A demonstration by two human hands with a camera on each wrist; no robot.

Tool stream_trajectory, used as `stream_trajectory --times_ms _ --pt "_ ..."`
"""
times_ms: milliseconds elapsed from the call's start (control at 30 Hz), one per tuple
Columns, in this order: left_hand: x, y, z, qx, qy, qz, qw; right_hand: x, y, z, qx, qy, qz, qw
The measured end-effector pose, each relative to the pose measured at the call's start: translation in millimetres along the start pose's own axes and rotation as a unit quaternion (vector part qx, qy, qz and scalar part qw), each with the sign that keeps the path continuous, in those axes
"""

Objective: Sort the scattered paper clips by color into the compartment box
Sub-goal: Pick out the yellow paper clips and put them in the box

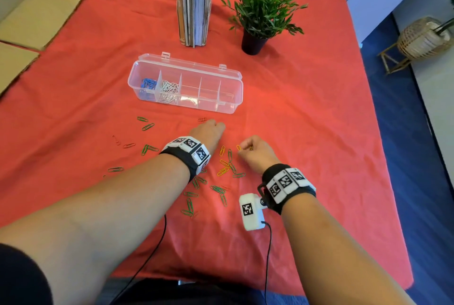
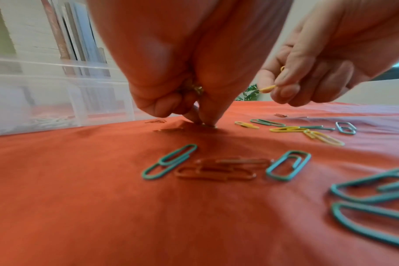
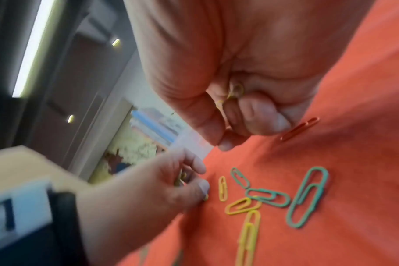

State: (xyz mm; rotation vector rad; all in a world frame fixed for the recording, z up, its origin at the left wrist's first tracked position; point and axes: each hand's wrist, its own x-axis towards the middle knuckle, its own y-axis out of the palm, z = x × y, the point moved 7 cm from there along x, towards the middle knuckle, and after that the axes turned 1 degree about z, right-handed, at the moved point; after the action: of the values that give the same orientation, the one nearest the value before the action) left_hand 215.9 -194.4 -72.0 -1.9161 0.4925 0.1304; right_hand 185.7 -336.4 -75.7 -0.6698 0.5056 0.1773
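Both hands are down among the scattered clips on the red-covered worktop [image 1: 307, 108]. The left hand [image 1: 207, 132] has its fingers [image 2: 207, 111] curled, tips pressed to the cloth; something yellowish glints inside the curl, though what it holds cannot be made out for sure. The right hand [image 1: 255, 151] is bunched too, its fingers [image 2: 285, 75] pinching a yellow paper clip [image 2: 268, 88] just above the cloth, with more yellow wire tucked into the palm on the right wrist view.

The compartment box [image 1: 185, 83] sits open farther back, well apart from the hands. Blue clips [image 1: 147, 83] fill its leftmost compartment, white clips [image 1: 169, 91] the next one along.

Between and in front of the hands lie loose yellow clips [image 1: 222, 151] mixed with green clips [image 1: 229, 154]. More green ones are spread left of the left wrist and toward the near edge. Red clips [image 1: 129, 145] are hard to pick out against the cloth.

Behind the box stand upright books [image 1: 194, 2] and a potted plant [image 1: 260, 7].
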Motion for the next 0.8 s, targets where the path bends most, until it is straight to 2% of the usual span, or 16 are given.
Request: stream_trajectory --times_ms 33,100,200,233,267,300,367,400,433,500,567,600,700,800 --pt "-2 -3 3 0.0 -0.008 -0.009 1.0 -4 4 -5 0.114 0.024 0.02 0.993" --pt "-5 -9 13 -0.002 -0.044 -0.026 0.999 -12 11 -10 0.291 0.063 0.05 0.953" --pt "-9 -11 21 0.014 -0.067 -0.008 0.998 -25 19 -7 0.422 0.109 0.095 0.895" --pt "-10 -10 22 0.021 -0.061 0.0 0.998 -27 23 -9 0.432 0.123 0.101 0.888" --pt "-12 -8 22 0.023 -0.055 0.007 0.998 -28 25 -9 0.411 0.128 0.1 0.897" --pt "-14 -7 22 0.021 -0.052 0.012 0.998 -26 27 -12 0.348 0.118 0.087 0.926" --pt "-18 -3 23 0.011 -0.045 0.014 0.999 -20 25 -11 0.137 0.06 0.054 0.987" --pt "-20 -2 23 0.009 -0.04 0.01 0.999 -19 25 -5 0.025 0.017 0.041 0.999" --pt "-23 -3 24 0.012 -0.038 0.003 0.999 -19 26 1 -0.07 -0.019 0.035 0.997" --pt "-27 -4 28 0.026 -0.047 -0.005 0.999 -23 33 9 -0.211 -0.073 0.026 0.974" --pt "-29 -2 31 0.044 -0.054 0.001 0.998 -27 44 14 -0.299 -0.127 0.013 0.946" --pt "-30 -1 31 0.052 -0.054 0.008 0.997 -30 49 16 -0.324 -0.147 0.004 0.934" --pt "-36 4 31 0.049 -0.058 0.032 0.997 -36 61 15 -0.369 -0.142 0.01 0.918" --pt "-39 4 28 -0.007 -0.052 0.028 0.998 -41 61 22 -0.384 -0.151 0.014 0.911"
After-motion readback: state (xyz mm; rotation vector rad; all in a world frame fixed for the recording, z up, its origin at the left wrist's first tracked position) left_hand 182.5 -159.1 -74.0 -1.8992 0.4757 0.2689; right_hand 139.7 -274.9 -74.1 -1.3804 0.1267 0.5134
